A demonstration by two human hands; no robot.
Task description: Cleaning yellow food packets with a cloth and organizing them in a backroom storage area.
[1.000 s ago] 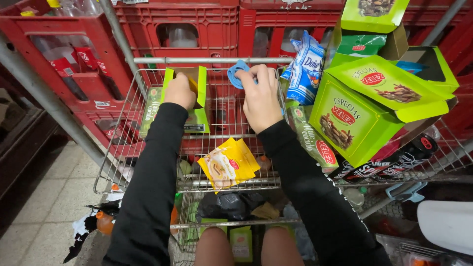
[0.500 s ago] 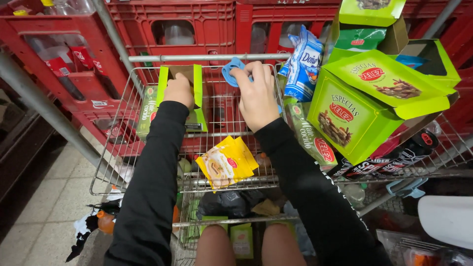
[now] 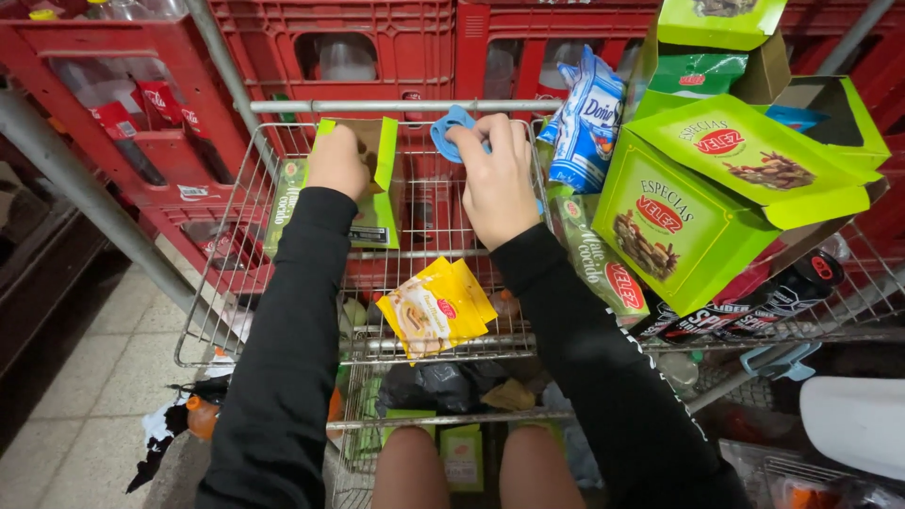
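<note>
My left hand (image 3: 337,162) grips a green cardboard box (image 3: 379,179) with an open flap, held upright inside the wire cart basket (image 3: 240,198). My right hand (image 3: 495,179) is closed around a small blue plastic piece (image 3: 451,130) at the far rail of the basket. Both arms wear black sleeves. A yellow packet (image 3: 436,306) lies on the wire shelf between my forearms.
Several open green cardboard boxes (image 3: 688,221) are stacked at the right, with a blue-and-white packet (image 3: 586,118) beside them. Red plastic crates (image 3: 377,47) stand behind the cart. Dark packets (image 3: 764,297) lie at the right. My bare knees (image 3: 471,467) show below.
Both hands have stayed on the box and the blue piece. The view has shifted slightly, and the box flap is more open than a second ago.
</note>
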